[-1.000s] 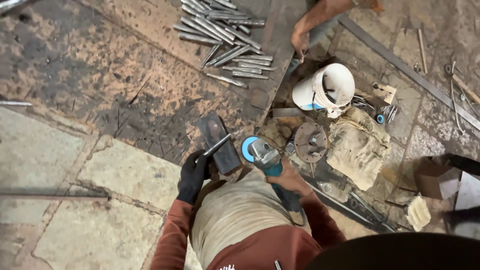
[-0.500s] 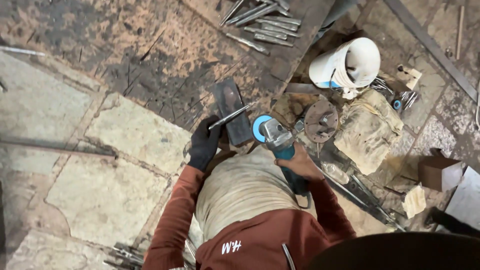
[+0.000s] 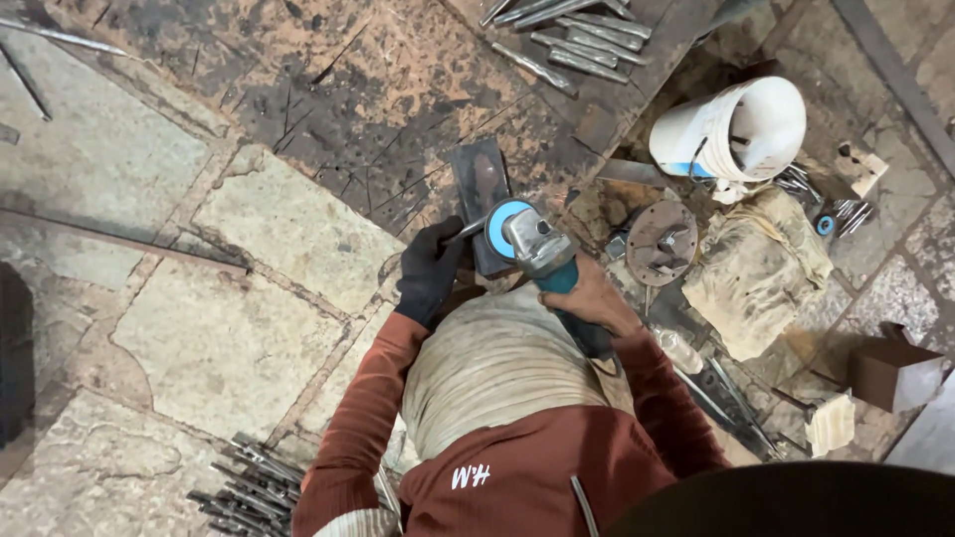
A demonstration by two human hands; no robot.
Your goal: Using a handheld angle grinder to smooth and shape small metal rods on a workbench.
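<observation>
The left hand (image 3: 430,270), in a black glove, has its grip closed on a thin metal rod (image 3: 466,232), pinning it across a dark flat steel block (image 3: 479,189) that lies on the floor. The right hand (image 3: 587,298), bare, has its grip wrapped tight around the body of a teal angle grinder (image 3: 542,254), whose blue-guarded disc sits just beside the gloved fingers and right at the rod.

The main risk lies in that closeness. The rod is slim and held by one hand only, so if the disc catches it, the rod could twist or kick out of the grip and drag the glove toward the wheel. The grinder is driven one-handed too, and a snag could jerk it back toward the person's knees, which sit just behind it. The bare right hand has no cover against sparks or chips. Whether the disc is spinning cannot be told.

Around the work, the floor is crowded. A rusty round plate (image 3: 662,242) lies near the grinder on the right, with a dirty cloth sack (image 3: 761,273) beyond it and a white bucket (image 3: 731,129) lying tipped over further up. A row of cut metal bars (image 3: 572,35) rests above the block, and another bundle of rods (image 3: 244,482) lies by the left elbow. A small brown box (image 3: 895,373) sits at the far right. The scrap on the right crowds the grinder arm's room to swing clear.
</observation>
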